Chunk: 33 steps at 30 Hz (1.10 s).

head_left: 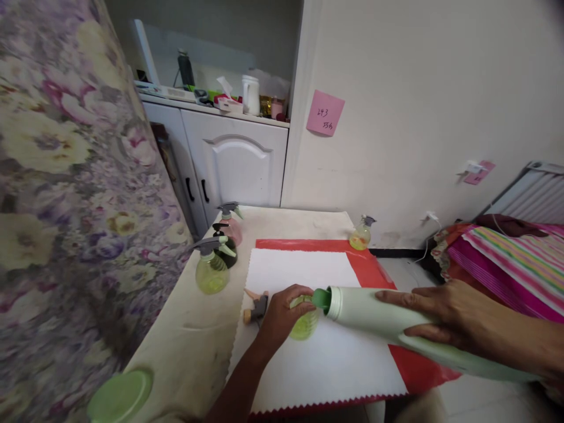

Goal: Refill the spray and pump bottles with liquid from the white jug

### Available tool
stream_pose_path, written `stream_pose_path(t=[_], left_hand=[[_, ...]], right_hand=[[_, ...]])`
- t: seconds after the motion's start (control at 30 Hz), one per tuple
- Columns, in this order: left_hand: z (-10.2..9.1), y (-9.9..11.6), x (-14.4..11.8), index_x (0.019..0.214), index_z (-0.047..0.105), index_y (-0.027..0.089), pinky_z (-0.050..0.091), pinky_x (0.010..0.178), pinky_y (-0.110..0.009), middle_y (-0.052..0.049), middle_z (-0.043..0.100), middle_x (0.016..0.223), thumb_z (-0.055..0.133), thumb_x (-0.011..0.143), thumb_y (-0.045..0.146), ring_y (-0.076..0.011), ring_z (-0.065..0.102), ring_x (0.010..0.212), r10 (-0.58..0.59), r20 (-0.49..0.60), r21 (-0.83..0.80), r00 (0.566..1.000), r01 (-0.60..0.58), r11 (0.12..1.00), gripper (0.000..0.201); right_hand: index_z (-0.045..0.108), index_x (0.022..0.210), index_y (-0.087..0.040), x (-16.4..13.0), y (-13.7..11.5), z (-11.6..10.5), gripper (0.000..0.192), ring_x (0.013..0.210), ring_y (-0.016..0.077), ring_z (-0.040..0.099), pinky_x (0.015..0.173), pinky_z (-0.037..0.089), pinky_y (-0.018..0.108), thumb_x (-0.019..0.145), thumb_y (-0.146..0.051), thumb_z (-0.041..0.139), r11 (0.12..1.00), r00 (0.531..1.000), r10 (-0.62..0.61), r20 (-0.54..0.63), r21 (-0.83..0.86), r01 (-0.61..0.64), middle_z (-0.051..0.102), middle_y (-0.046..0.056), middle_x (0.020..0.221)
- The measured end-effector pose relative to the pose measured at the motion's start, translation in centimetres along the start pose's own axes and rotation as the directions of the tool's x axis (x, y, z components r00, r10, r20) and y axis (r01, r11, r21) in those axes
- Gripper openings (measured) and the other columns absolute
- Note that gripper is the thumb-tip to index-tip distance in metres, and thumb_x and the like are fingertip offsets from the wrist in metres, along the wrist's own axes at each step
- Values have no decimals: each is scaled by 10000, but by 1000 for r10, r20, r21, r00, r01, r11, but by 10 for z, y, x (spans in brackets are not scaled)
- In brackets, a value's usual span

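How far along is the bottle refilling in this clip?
Done: a spray head lies off on the white mat, and a green cap sits on the table edge. In hand: the left hand steadies a yellow-green bottle while the right hand tips the big green bottle into it. Left: refitting the head; four sprayers stand nearby, fill unclear.

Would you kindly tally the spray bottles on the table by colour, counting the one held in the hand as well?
Yellow-green: 3, namely one at the left, one by the wall, and one, its spray head off, in the left hand.
Pink: 1
Dark green: 1
Total: 5
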State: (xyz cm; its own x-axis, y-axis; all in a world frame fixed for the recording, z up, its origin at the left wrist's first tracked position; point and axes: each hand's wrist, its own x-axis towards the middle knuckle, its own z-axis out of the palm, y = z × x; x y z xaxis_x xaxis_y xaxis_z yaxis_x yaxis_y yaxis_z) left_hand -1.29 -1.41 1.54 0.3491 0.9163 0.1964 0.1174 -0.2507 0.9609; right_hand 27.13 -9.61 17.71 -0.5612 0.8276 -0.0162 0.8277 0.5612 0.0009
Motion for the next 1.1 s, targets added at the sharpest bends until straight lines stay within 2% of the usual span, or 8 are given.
stream_pose_path(t=[0.1, 0.2, 0.37, 0.63, 0.9, 1.1], left_hand=[[0, 2, 0, 882, 701, 219, 443, 908, -321, -12, 719, 934, 650, 755, 271, -216, 638, 949, 3, -1, -6, 1000, -3, 1000, 147], [-1, 4, -1, 875, 703, 223, 443, 917, -329, -12, 722, 931, 651, 753, 274, -222, 638, 959, -17, -1, 0, 1000, 17, 1000, 142], [-1, 2, -1, 876, 708, 229, 454, 911, -348, -15, 727, 941, 655, 747, 299, -235, 636, 967, -34, -15, 12, 999, 34, 999, 156], [0, -2, 0, 892, 712, 222, 449, 902, -329, -16, 727, 940, 665, 740, 308, -227, 636, 955, -19, -29, -1, 999, 19, 1000, 181], [1, -4, 1, 891, 702, 210, 457, 878, -312, -26, 718, 929, 659, 741, 295, -215, 636, 927, 3, -18, -13, 1000, -3, 1000, 178], [0, -3, 1, 883, 703, 211, 452, 866, -295, -16, 719, 918, 664, 744, 286, -203, 635, 912, 7, -18, -16, 1000, -7, 1000, 163]], right_hand=[[384, 1431, -275, 2, -2, -3, 511, 728, 202, 665, 649, 477, 300, 950, -435, 443, 996, 987, -2, 159, 86, -12, 703, 73, 850], [384, 1431, -286, 3, -4, -6, 506, 753, 211, 662, 661, 474, 312, 952, -442, 433, 995, 982, 31, 189, 89, -48, 700, 76, 872], [384, 1431, -286, 2, -3, -6, 504, 741, 209, 665, 658, 469, 309, 952, -434, 435, 993, 988, 6, 154, 116, -24, 701, 80, 865], [374, 1434, -295, 3, -3, -6, 502, 757, 209, 661, 665, 474, 301, 956, -442, 417, 995, 980, 25, 196, 92, -44, 699, 77, 887], [403, 1421, -282, 3, -3, -6, 491, 724, 191, 659, 652, 461, 288, 951, -422, 443, 993, 988, 12, 151, 111, -29, 701, 68, 844], [365, 1438, -299, 3, -2, -6, 500, 727, 200, 646, 644, 454, 309, 959, -433, 421, 996, 981, 24, 193, 76, -39, 690, 67, 859]])
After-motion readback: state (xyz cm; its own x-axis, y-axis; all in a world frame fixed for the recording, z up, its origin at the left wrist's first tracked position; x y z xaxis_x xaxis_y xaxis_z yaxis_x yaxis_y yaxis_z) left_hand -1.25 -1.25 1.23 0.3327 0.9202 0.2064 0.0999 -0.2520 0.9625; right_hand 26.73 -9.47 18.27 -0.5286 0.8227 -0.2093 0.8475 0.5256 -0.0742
